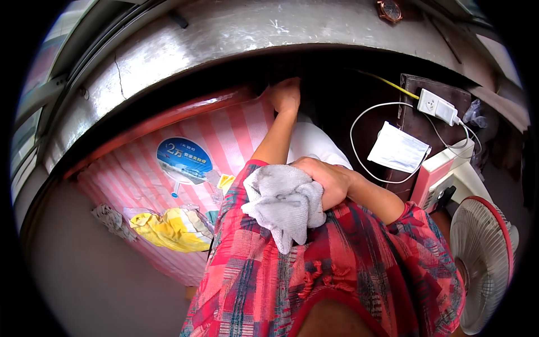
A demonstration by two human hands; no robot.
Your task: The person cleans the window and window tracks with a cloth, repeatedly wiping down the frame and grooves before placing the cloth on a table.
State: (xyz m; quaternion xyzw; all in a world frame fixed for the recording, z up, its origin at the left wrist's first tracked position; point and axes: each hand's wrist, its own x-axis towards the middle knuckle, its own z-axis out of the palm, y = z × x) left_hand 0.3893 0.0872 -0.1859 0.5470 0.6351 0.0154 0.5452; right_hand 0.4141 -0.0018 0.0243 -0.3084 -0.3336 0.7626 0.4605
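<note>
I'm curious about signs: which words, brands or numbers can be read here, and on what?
"2万": large, on the round blue hand fan.
The fan's other characters: too small to read surely.
Watch dial and white power strip: any markings too small to read.

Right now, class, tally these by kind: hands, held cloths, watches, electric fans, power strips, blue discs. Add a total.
Hands: 2 (left hand, right hand)
Held cloth: 1
Watch: 1
Electric fan: 1
Power strip: 1
Blue disc: 1
Total: 7
</note>
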